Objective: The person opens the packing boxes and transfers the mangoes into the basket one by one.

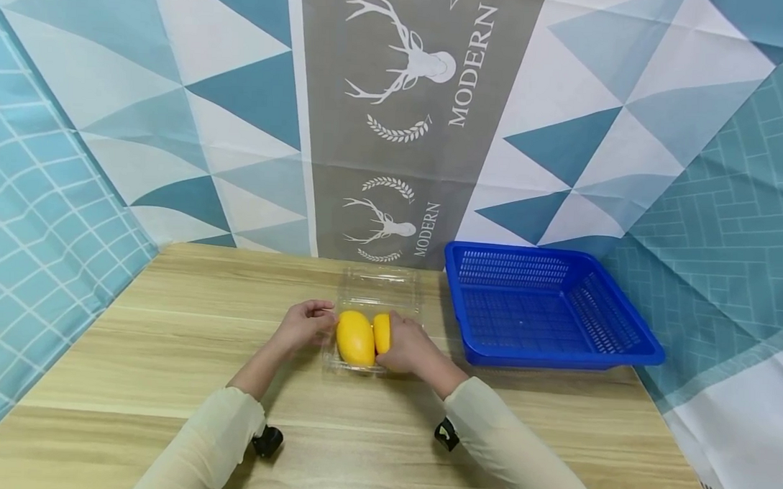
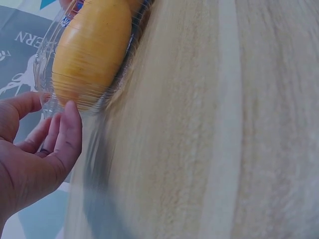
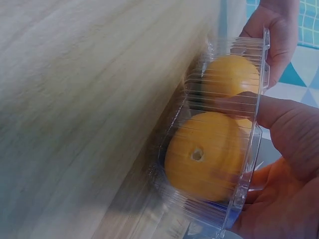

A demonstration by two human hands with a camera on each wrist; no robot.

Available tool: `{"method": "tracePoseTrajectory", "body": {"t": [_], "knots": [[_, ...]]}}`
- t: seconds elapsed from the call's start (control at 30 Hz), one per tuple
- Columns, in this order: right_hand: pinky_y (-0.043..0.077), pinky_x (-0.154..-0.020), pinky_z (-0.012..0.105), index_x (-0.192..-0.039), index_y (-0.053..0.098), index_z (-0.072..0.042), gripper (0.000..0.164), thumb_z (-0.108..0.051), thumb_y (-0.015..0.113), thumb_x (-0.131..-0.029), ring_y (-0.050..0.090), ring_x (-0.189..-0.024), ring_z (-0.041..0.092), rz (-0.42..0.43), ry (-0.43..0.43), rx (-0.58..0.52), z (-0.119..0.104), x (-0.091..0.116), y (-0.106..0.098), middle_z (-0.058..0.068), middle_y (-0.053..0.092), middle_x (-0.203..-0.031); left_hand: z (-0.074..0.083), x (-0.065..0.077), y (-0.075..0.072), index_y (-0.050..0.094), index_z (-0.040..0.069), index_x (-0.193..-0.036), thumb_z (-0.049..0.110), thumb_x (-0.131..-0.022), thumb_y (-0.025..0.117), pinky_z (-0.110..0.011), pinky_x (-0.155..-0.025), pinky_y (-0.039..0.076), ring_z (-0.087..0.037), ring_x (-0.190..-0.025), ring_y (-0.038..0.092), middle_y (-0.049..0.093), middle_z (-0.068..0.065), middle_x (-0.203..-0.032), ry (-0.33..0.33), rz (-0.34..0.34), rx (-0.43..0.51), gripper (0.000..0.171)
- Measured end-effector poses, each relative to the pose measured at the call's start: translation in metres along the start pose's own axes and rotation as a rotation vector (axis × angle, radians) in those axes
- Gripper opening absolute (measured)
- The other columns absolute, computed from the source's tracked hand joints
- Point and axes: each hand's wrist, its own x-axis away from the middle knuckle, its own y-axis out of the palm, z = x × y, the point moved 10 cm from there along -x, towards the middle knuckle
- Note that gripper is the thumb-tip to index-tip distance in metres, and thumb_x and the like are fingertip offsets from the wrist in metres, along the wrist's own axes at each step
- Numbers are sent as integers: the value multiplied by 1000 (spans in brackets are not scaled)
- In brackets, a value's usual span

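A clear plastic clamshell box point(image 1: 355, 368) stands on the table with its hinged lid point(image 1: 382, 286) laid back toward the wall. Inside lie two yellow mangoes side by side. The left mango point(image 1: 356, 338) shows almost whole; the right mango point(image 1: 381, 333) is partly covered by my right hand point(image 1: 409, 344). That hand grips the right mango, its thumb point(image 3: 244, 104) reaching down between the two fruits. My left hand point(image 1: 304, 326) is at the box's left side, thumb and fingertips point(image 2: 71, 112) pinching its rim. The left mango point(image 2: 92, 50) sits just beyond those fingers.
A blue plastic basket point(image 1: 562, 362) with perforated walls stands right of the box, near the back of the wooden table point(image 1: 167, 352). Patterned cloth point(image 1: 395, 129) hangs behind the table and along both sides. Each wrist carries a black device point(image 1: 268, 442).
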Motion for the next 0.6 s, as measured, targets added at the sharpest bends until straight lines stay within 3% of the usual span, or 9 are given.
{"method": "tracePoseTrajectory", "body": {"t": [0.2,0.6], "knots": [[41,-103,45,-145,26,-4,93,-25,77,-70,47,-117,33,-28,32,-2,2,-5,4,21,46,-132,0,0,-1,45,-5,-130,10,-89,61,-30,-68,58,-15,-83,58,55,-11,-107,0,-8,2,47],[45,-97,46,-145,29,-4,93,-25,77,-69,49,-110,30,-28,10,-57,2,-3,-2,20,51,-125,-4,0,-2,48,-1,-128,9,-89,60,-17,-56,51,-11,-68,53,51,-4,-94,-54,6,26,42]]}}
